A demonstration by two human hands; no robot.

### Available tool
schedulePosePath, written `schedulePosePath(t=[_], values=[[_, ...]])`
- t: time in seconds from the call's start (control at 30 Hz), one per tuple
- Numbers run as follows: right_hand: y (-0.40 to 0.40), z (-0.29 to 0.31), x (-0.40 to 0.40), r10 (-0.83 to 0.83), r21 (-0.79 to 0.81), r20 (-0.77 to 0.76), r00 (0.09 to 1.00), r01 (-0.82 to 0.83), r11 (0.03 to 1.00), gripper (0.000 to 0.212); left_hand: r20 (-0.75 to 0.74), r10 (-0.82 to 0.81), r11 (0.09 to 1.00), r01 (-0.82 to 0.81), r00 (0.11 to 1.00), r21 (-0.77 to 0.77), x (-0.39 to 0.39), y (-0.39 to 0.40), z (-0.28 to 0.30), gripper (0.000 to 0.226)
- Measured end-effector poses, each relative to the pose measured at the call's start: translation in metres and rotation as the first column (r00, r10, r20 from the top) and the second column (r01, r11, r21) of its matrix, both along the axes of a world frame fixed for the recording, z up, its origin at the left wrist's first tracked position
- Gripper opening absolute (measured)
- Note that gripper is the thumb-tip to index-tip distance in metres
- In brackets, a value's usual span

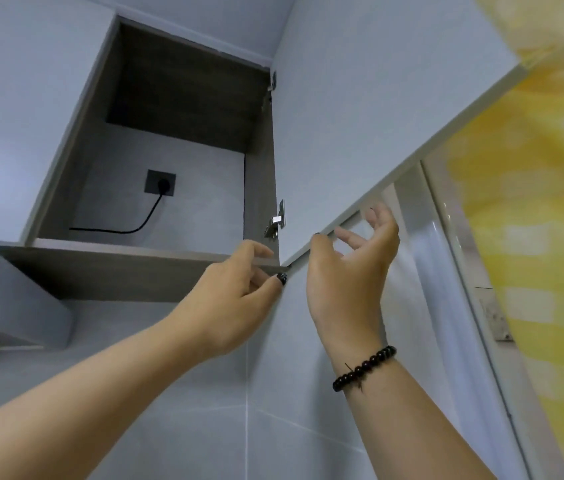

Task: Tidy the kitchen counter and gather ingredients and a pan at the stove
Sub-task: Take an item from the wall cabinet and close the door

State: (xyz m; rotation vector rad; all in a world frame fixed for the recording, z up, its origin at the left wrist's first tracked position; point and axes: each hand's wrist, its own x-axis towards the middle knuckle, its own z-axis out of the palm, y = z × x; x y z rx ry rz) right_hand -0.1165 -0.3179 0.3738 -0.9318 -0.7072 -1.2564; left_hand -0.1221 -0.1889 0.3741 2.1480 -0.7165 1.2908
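I look up at an overhead wall cabinet (pixel 156 251) whose grey door (pixel 377 116) is swung open to the right. Inside I see only a black socket with a plug (pixel 161 182) and its cable on the back wall. My left hand (pixel 235 292) is at the cabinet's bottom board by the lower hinge, fingers curled over the board's edge and thumb beneath it. My right hand (pixel 350 268), with a dark bead bracelet at the wrist, is under the door's lower edge. Its thumb tip touches that edge and its fingers are spread behind it.
A grey range hood (pixel 14 306) juts out at the left below the cabinet. Grey wall tiles (pixel 204 427) fill the lower middle. To the right stand a white window frame (pixel 447 237) and a yellow patterned curtain (pixel 533 237).
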Motion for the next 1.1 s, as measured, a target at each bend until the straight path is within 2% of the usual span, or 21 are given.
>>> schedulePosePath(t=[0.13, 0.23, 0.33, 0.5, 0.6, 0.67, 0.7, 0.77, 0.83, 0.9, 1.1], values=[[-0.013, 0.012, -0.006, -0.039, 0.064, 0.081, 0.996, 0.034, 0.997, 0.077, 0.040, 0.030, 0.997, -0.033, 0.999, 0.068, -0.005, -0.017, 0.020, 0.032], [-0.025, 0.021, -0.007, -0.019, 0.068, 0.076, 0.997, 0.014, 0.998, 0.080, 0.060, 0.064, 0.993, -0.069, 0.996, 0.098, -0.001, -0.023, 0.033, 0.032], [-0.034, 0.027, -0.005, 0.003, 0.024, 0.042, 0.999, -0.004, 1.000, 0.074, 0.060, 0.073, 0.991, -0.079, 0.995, 0.108, 0.005, -0.024, 0.043, 0.031], [-0.041, 0.027, 0.004, -0.049, 0.063, 0.052, 0.997, 0.046, 0.997, 0.068, 0.060, 0.050, 0.990, -0.058, 0.997, 0.131, 0.005, -0.016, 0.052, 0.044], [-0.034, 0.028, 0.004, -0.076, 0.066, 0.070, 0.995, 0.072, 0.995, 0.070, 0.115, 0.071, 0.977, -0.092, 0.991, 0.193, -0.001, -0.005, 0.058, 0.051], [-0.028, 0.029, 0.003, -0.079, 0.069, 0.099, 0.992, 0.073, 0.995, 0.069, 0.199, 0.133, 0.961, -0.176, 0.971, 0.214, -0.003, 0.005, 0.062, 0.055], [-0.024, 0.028, 0.003, -0.080, 0.068, 0.117, 0.990, 0.072, 0.995, 0.069, 0.263, 0.213, 0.937, -0.273, 0.941, 0.218, -0.004, 0.010, 0.062, 0.057], [-0.014, 0.028, 0.004, -0.087, 0.057, 0.162, 0.983, 0.079, 0.995, 0.070, 0.420, 0.386, 0.840, -0.501, 0.821, 0.209, -0.004, 0.021, 0.061, 0.061], [-0.001, 0.027, 0.004, -0.104, 0.035, 0.210, 0.972, 0.099, 0.994, 0.070, 0.594, 0.414, 0.772, -0.612, 0.690, 0.173, -0.005, 0.034, 0.058, 0.063], [0.012, 0.027, 0.007, -0.139, 0.017, 0.256, 0.957, 0.139, 0.990, 0.065, 0.715, 0.368, 0.749, -0.645, 0.594, 0.150, -0.007, 0.049, 0.057, 0.065], [0.043, 0.036, 0.028, -0.145, -0.158, 0.408, 0.901, 0.226, 0.961, 0.069, 0.759, 0.386, 0.746, -0.661, 0.525, 0.078, -0.007, 0.095, 0.050, 0.095]])
